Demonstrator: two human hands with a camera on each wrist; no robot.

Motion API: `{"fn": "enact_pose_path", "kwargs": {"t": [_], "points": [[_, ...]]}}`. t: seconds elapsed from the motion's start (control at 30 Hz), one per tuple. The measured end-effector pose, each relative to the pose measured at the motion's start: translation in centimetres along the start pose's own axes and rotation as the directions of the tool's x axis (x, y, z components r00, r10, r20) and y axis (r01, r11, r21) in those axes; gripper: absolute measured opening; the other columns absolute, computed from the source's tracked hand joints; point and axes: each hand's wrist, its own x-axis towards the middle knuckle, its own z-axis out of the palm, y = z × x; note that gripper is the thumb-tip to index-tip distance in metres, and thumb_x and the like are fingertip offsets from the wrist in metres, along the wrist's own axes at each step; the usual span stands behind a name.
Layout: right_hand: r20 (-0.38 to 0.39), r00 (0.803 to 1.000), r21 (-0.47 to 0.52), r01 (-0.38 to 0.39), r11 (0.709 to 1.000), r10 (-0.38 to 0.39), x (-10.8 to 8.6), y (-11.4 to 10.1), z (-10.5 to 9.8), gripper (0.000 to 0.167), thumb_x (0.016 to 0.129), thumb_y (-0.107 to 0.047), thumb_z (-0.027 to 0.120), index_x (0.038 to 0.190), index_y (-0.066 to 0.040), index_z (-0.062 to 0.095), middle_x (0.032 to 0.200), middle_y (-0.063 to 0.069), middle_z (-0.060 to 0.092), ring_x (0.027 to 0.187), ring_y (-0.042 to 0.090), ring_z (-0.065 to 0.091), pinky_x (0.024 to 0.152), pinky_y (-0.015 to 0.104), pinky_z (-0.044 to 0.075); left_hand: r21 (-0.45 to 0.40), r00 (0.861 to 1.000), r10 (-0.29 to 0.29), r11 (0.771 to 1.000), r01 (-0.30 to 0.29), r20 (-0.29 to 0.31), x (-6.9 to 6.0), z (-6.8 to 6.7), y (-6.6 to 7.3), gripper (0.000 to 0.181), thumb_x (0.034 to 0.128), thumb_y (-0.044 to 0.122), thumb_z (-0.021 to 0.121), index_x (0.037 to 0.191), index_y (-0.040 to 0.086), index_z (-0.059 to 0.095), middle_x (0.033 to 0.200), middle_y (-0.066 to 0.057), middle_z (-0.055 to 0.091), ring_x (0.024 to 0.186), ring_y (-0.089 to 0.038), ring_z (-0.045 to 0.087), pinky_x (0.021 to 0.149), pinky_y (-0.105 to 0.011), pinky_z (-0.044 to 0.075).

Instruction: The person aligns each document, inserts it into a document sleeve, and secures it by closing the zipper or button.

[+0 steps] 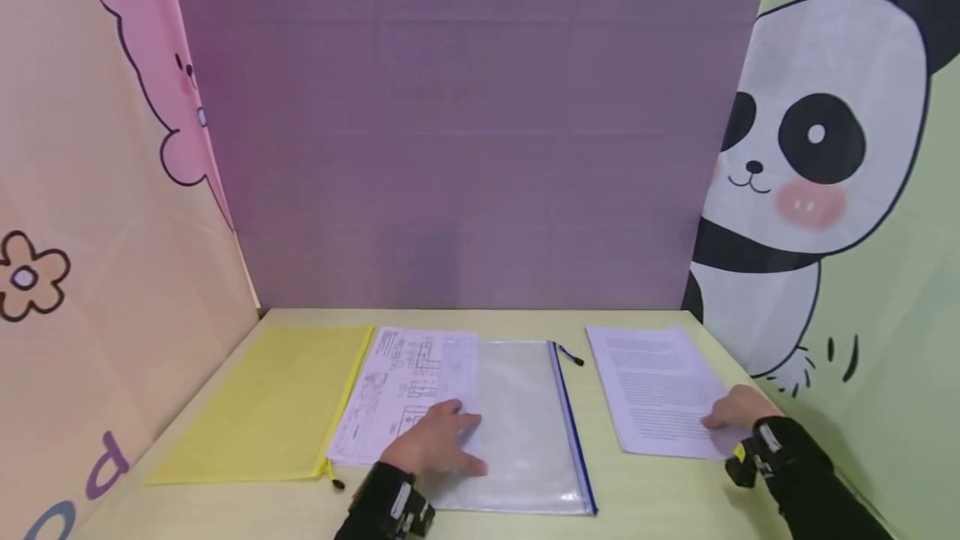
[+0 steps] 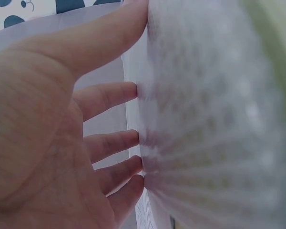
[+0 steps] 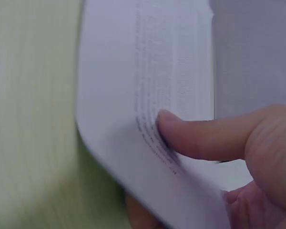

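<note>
A clear zip folder with a blue zipper edge lies mid-table. My left hand rests on it with spread fingertips, partly over a sheet of line drawings. In the left wrist view the left hand touches the plastic with its fingertips, the fingers nearly straight. At the right, a printed document has its lower right corner in my right hand. The right wrist view shows the right thumb on top of the bent paper and a finger beneath.
A yellow zip folder lies at the left, its zipper pull near the drawings. The clear folder's pull points right. A purple backdrop stands behind the table, with patterned panels on both sides.
</note>
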Motion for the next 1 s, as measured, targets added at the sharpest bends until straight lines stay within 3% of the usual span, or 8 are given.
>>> {"fn": "enact_pose_path", "kwargs": {"t": [0.1,0.2,0.4,0.53,0.67,0.8,0.9,1.0], "points": [[0.028,0.999,0.103,-0.037,0.994,0.035,0.0,0.0,0.2,0.059,0.082,-0.018,0.077,0.106,0.028,0.048,0.095,0.029,0.056,0.088,0.037,0.055,0.085,0.048,0.049,-0.002,1.0,0.001,1.0,-0.001,0.003,0.0,0.0,0.1,0.079,0.0754,0.048,0.086,0.143,0.015,0.06,0.155,-0.021,0.04,0.142,-0.041,0.036,0.114,-0.06,0.032],[0.013,0.998,0.144,-0.059,0.988,0.058,0.1,-0.1,0.0,0.064,0.082,-0.019,0.077,0.11,0.029,0.044,0.098,0.032,0.055,0.09,0.04,0.055,0.086,0.05,0.049,0.002,1.0,0.0,1.0,0.0,0.002,0.0,0.0,0.1,0.08,0.0755,0.049,0.086,0.143,0.015,0.06,0.155,-0.021,0.04,0.142,-0.041,0.036,0.114,-0.06,0.032],[-0.015,1.0,0.157,0.006,0.988,-0.003,0.2,-0.3,-0.7,0.065,0.08,-0.02,0.077,0.109,0.03,0.047,0.101,0.035,0.058,0.091,0.041,0.055,0.089,0.053,0.048,0.0,1.0,-0.015,1.0,0.015,-0.002,0.0,-0.1,0.2,0.08,0.075,0.048,0.086,0.143,0.015,0.06,0.155,-0.021,0.041,0.143,-0.041,0.036,0.115,-0.06,0.031],[0.016,1.0,0.227,-0.005,0.974,0.002,0.3,-0.2,-0.3,0.062,0.079,-0.018,0.079,0.108,0.028,0.051,0.1,0.031,0.059,0.092,0.039,0.055,0.089,0.049,0.047,-0.003,1.0,-0.017,1.0,0.017,0.006,0.2,-0.1,0.1,0.08,0.0756,0.048,0.086,0.143,0.015,0.06,0.155,-0.021,0.04,0.143,-0.041,0.036,0.115,-0.06,0.031],[0.059,0.998,0.348,-0.043,0.937,0.024,0.9,0.0,0.2,0.069,0.082,-0.014,0.077,0.119,0.032,0.041,0.111,0.037,0.054,0.101,0.042,0.052,0.096,0.055,0.044,-0.017,1.0,-0.014,1.0,0.015,0.009,0.2,-0.2,0.0,0.079,0.0761,0.048,0.085,0.143,0.015,0.06,0.154,-0.021,0.041,0.143,-0.041,0.037,0.114,-0.06,0.031],[0.101,0.995,0.495,-0.071,0.866,0.024,1.3,0.0,0.7,0.078,0.086,-0.01,0.076,0.132,0.031,0.029,0.12,0.039,0.048,0.105,0.042,0.05,0.097,0.054,0.042,-0.023,1.0,-0.023,0.999,0.023,0.008,0.1,-0.3,0.1,0.078,0.0763,0.047,0.085,0.142,0.014,0.06,0.153,-0.021,0.042,0.142,-0.041,0.037,0.113,-0.061,0.033],[0.068,0.998,0.566,-0.035,0.823,-0.004,1.4,-0.2,1.4,0.072,0.086,-0.004,0.074,0.133,0.03,0.031,0.114,0.034,0.055,0.099,0.036,0.056,0.086,0.043,0.048,-0.022,1.0,-0.028,0.999,0.028,-0.002,0.1,-0.3,0.2,0.079,0.0765,0.045,0.086,0.142,0.012,0.059,0.152,-0.022,0.043,0.142,-0.042,0.037,0.113,-0.061,0.032],[0.009,1.0,0.582,0.007,0.813,-0.015,1.3,-0.5,2.0,0.07,0.086,-0.003,0.072,0.133,0.029,0.032,0.114,0.035,0.056,0.097,0.036,0.058,0.083,0.04,0.049,-0.015,0.999,-0.049,0.999,0.049,-0.012,0.2,-0.2,0.2,0.077,0.0773,0.042,0.086,0.142,0.011,0.059,0.154,-0.025,0.041,0.144,-0.045,0.032,0.115,-0.063,0.028]]}}
